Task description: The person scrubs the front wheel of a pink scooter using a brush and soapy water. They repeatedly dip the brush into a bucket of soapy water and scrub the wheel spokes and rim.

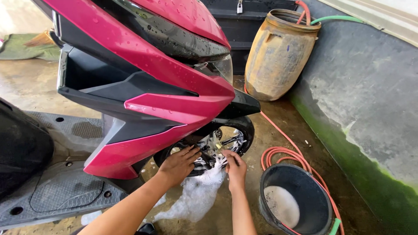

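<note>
- While I am crouching beside the scooter [143, 87], I am washing its front wheel [209, 146], which is sitting low at the middle of the view, under the black mudguard [244, 104] and the red side panel [174, 109].
- My left hand [178, 164] is lying flat on the near side of the tyre, fingers spread and not closed on anything; I am judging it a steadying hand.
- My right hand [235, 167] is pressing at the spokes just beside the left one; its fingers are curling together, but I cannot tell whether a sponge or cloth is in them, as foam is covering the spot.
- Soap foam [196, 196] is running down from the wheel onto the wet floor [278, 117] between my forearms.
- The step in hand, as I am reading it: scrubbing the wheel's near face. The next move is calling for fresh suds from the dark bucket [320, 200] just right of my right arm, then working round the rim.
- The scooter's long axis is running from lower left to upper right; its nose is pointing toward the tan barrel [278, 56] and the grey wall [370, 100]. The wheel is standing upright, its flat side facing me.
- An orange hose [283, 152] is coiling behind the bucket.
</note>
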